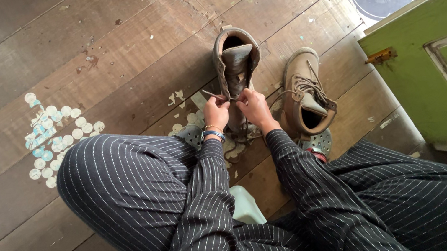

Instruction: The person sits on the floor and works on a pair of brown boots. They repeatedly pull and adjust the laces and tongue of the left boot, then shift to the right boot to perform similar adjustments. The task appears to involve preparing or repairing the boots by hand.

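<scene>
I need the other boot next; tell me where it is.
In the head view, the second boot lies on the floor right of the held boot, beside the right hand, near the green door.

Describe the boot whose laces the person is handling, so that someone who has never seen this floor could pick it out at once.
Start at the green door, then look left across the wooden floor. Two tan boots stand there; take the left boot, where the left hand and right hand grip its laces. Unlike the laced boot beside it, its tongue stands open.
</scene>
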